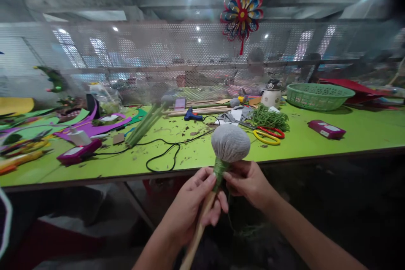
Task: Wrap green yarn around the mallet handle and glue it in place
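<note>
Left hand (195,196): grip closed round wooden stick (193,248), thumb on green wrapping (218,169). Right hand (249,182): grip pinched at the wrapping, just below grey rounded head (230,142). Stick tilted, head uppermost, before worktop (294,135); scissors (268,133) lie beyond, touching green cord bundle (269,117).

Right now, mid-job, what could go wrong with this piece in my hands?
Two risks, as I judge it. The green wrapping below the round grey head might slacken if the right hand loses its fingertip hold there while the left hand grips the wooden stick. Also, the black cord loops close to the front edge of the table, so a forearm might snag it.
</note>
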`<action>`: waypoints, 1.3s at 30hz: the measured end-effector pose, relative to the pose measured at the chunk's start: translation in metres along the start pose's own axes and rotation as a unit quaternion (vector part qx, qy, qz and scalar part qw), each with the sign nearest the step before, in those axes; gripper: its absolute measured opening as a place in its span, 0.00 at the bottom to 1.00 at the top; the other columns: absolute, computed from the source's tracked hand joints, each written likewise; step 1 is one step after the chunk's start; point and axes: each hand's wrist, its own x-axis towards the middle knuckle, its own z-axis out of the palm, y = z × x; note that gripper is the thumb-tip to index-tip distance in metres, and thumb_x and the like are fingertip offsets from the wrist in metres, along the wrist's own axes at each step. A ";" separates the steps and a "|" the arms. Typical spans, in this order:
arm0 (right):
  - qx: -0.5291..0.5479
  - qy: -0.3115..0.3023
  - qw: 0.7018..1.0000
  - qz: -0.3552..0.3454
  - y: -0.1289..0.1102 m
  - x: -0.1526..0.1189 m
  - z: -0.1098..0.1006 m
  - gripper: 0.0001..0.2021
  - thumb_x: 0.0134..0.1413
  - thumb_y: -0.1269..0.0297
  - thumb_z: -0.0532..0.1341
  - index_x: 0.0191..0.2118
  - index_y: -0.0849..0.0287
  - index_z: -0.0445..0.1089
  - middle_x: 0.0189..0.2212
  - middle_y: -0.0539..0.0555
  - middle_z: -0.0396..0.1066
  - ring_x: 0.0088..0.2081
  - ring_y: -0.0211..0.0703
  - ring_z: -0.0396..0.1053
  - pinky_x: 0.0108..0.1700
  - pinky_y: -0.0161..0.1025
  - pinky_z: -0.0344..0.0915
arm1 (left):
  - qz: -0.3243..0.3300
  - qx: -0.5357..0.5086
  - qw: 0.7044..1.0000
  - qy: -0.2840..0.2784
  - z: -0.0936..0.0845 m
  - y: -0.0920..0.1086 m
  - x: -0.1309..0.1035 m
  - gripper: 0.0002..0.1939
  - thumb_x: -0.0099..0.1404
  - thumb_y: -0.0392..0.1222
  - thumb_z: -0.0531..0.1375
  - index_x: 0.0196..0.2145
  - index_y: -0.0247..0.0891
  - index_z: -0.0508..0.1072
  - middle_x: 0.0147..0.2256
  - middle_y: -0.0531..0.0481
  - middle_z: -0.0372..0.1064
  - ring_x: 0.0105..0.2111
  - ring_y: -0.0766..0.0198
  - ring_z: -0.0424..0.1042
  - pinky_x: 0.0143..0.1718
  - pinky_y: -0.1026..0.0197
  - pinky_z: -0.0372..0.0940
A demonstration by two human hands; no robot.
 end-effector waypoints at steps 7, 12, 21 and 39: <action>-0.068 0.040 0.996 -0.042 0.006 -0.007 0.005 0.09 0.46 0.61 0.68 0.28 0.62 0.72 0.18 0.45 0.59 0.20 0.29 0.52 0.20 0.28 0.54 | 0.189 0.337 0.892 0.234 0.007 -0.022 -0.011 0.10 0.65 0.47 0.54 0.37 0.39 0.69 0.28 0.53 0.69 0.26 0.67 0.64 0.30 0.66 0.59; -0.062 0.000 0.997 -0.046 0.011 -0.009 -0.002 0.07 0.49 0.63 0.66 0.32 0.61 0.73 0.17 0.44 0.57 0.18 0.28 0.49 0.18 0.28 0.51 | 0.098 0.287 0.936 0.176 0.006 -0.023 -0.013 0.15 0.66 0.52 0.51 0.38 0.39 0.69 0.14 0.60 0.55 0.13 0.70 0.57 0.16 0.69 0.51; 0.008 -0.044 0.999 -0.014 0.018 -0.018 -0.008 0.14 0.53 0.64 0.65 0.47 0.59 0.73 0.20 0.50 0.68 0.18 0.30 0.57 0.19 0.30 0.52 | -0.044 -0.004 0.999 -0.012 0.002 -0.018 -0.017 0.15 0.67 0.53 0.50 0.30 0.39 0.61 0.16 0.63 0.49 0.10 0.77 0.43 0.08 0.73 0.41; 0.034 -0.011 0.998 0.046 0.030 -0.020 -0.008 0.14 0.47 0.63 0.69 0.41 0.60 0.76 0.20 0.48 0.64 0.18 0.27 0.51 0.19 0.27 0.52 | 0.031 0.095 0.991 0.087 0.008 -0.033 -0.012 0.16 0.66 0.52 0.52 0.30 0.36 0.66 0.16 0.61 0.53 0.11 0.76 0.49 0.12 0.72 0.44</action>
